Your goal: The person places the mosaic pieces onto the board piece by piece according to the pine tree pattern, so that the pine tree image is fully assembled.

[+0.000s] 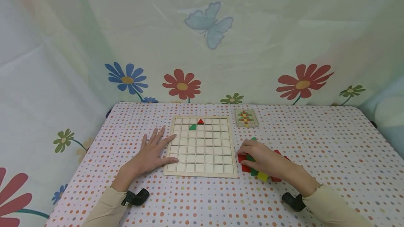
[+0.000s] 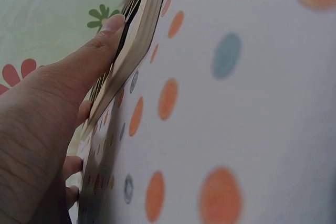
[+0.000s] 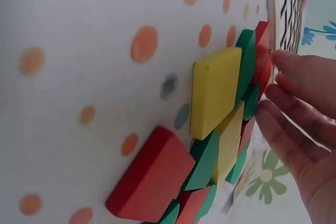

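Note:
A wooden grid board (image 1: 202, 175) lies on the table, with a red triangle (image 1: 200, 121) in a top-row cell and a green quarter-round piece (image 1: 193, 127) in the row below, one cell left. My left hand (image 1: 151, 153) is spread at the board's left side, thumb and index finger resting on its edge. Over a pile of loose coloured pieces to the board's right is my right hand (image 1: 260, 155), its fingers loosely bent. Its fingertips are right at a red piece (image 3: 261, 51) and a green piece (image 3: 251, 99). A yellow square (image 3: 216, 93) lies nearer the wrist.
Behind the pile, a small card (image 1: 247, 118) shows a tree-like pattern of coloured shapes on a grid. A dotted cloth covers the table (image 1: 315, 132). At the table's back hangs a flowered curtain (image 1: 246, 45). Black straps (image 1: 136, 197) sit at the wrists.

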Available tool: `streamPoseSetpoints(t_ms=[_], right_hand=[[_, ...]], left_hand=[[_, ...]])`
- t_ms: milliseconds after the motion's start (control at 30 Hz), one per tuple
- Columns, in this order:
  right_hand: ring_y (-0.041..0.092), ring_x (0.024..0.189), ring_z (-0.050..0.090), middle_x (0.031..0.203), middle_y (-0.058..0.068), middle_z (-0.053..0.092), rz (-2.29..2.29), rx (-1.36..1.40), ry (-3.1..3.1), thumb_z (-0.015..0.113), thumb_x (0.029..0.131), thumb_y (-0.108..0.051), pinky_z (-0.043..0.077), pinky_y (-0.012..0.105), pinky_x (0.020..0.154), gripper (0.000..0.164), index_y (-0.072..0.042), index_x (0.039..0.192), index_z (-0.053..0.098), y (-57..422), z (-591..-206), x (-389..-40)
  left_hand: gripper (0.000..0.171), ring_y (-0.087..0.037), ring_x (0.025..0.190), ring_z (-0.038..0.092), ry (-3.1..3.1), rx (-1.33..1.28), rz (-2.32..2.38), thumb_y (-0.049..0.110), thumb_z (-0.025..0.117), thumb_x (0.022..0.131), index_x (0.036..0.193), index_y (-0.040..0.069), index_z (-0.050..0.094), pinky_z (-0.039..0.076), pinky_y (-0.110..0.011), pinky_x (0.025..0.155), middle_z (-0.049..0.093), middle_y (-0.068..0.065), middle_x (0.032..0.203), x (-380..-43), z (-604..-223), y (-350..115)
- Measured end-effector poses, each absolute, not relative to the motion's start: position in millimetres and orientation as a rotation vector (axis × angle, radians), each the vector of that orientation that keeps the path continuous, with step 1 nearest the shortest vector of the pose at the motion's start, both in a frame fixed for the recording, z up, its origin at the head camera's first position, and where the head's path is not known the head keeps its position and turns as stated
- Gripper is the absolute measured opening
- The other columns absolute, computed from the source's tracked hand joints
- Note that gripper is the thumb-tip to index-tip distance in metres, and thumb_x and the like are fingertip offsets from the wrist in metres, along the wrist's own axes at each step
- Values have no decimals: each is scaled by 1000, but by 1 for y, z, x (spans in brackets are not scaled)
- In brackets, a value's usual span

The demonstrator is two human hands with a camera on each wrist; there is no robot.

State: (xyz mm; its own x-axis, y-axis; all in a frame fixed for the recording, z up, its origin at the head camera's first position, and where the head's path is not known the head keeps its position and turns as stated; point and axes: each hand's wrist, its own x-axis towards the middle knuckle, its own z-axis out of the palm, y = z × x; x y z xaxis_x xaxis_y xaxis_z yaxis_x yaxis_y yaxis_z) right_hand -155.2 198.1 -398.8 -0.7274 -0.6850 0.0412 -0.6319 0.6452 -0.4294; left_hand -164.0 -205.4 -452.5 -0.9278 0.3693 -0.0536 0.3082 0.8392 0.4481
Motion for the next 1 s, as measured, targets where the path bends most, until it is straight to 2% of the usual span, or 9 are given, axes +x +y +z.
streamPoseSetpoints(t_ms=[267,500,633,1000], right_hand=[[10,82,64,95,0,67,-710,-1085,2709,86,86,-4,57,23,68,16,-2,100,79,193,-402,-162],[6,77,60,89,-2,67,-704,-889,2718,87,83,-2,54,21,65,15,-3,96,79,182,-397,-165],[8,79,60,88,-2,67,-694,-824,2733,88,82,-1,54,22,67,14,-3,93,79,178,-396,-165],[5,73,55,84,-4,66,-739,-843,2818,91,77,-2,52,20,61,15,-6,88,81,182,-401,-160]], left_hand=[[92,-45,159,-2,2883,543,660,69,69,89,164,24,39,-7,-72,121,8,-17,175,-163,-453,-205],[91,-47,159,-1,2889,549,675,68,69,90,163,23,40,-6,-73,121,9,-19,174,-163,-451,-206],[91,-46,159,-1,2897,551,666,68,69,90,164,23,39,-4,-74,120,9,-18,175,-163,-452,-206],[89,-46,159,-1,2887,562,668,65,70,91,164,24,39,-5,-75,120,8,-18,175,-163,-450,-206]])
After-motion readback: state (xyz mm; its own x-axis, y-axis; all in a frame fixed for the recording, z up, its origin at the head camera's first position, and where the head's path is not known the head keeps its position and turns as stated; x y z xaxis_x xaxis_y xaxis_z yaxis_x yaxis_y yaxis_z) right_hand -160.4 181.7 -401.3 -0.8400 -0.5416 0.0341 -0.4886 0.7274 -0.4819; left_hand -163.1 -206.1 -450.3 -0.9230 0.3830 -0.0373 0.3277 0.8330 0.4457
